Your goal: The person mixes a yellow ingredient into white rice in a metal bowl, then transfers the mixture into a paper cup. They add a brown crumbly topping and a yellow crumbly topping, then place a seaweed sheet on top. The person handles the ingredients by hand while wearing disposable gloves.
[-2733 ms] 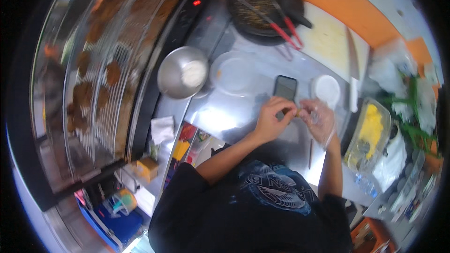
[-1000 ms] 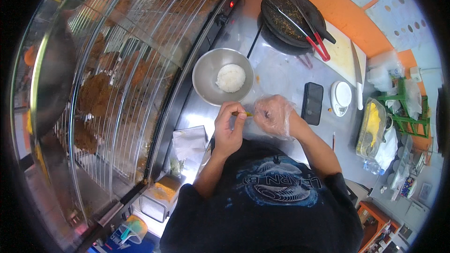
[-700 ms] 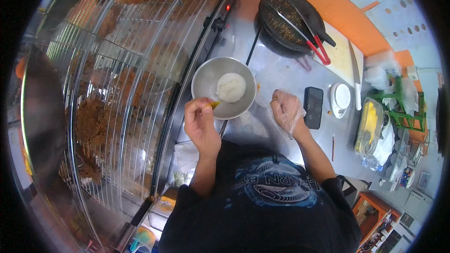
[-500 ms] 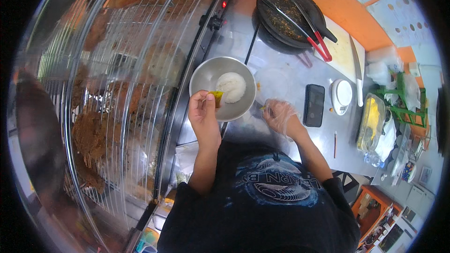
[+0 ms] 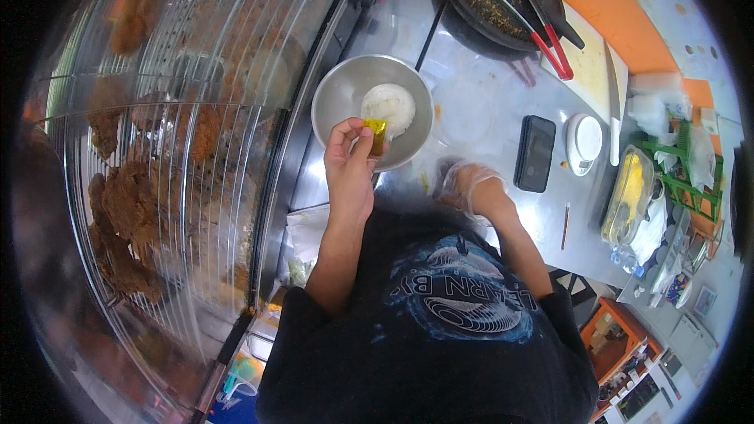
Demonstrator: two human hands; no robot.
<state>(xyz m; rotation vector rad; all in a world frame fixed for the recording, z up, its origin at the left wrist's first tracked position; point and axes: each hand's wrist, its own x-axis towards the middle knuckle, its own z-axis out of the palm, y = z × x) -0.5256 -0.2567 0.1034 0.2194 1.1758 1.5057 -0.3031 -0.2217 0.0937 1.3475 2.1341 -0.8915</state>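
Note:
Between the thumb and fingers of my left hand (image 5: 351, 159) is a small shiny yellow sachet (image 5: 378, 138), held over the near side of a steel mixing bowl (image 5: 330, 102). A mound of white rice (image 5: 390, 107) lies inside the bowl. My right hand (image 5: 481, 191), in a clear plastic glove, is low by the counter's near edge, to the right of the bowl; its fingers are shaded and partly hidden. A tiny yellow-green strip (image 5: 425, 183) lies on the counter between bowl and glove.
A glass display case with wire racks (image 5: 188, 133) fills the left. At the back sit a dark stone mortar (image 5: 491, 39), red-handled tongs (image 5: 554, 55) and a knife (image 5: 613, 110) on a board. A phone (image 5: 535, 154), white scale (image 5: 583, 141), pen (image 5: 565, 226) and yellow-filled tub (image 5: 631, 188) stand right.
The yellow sachet is now more upright in my left hand, nearer the bowl's middle. My right hand has drawn back toward me, and the small strip from its fingers now lies on the counter.

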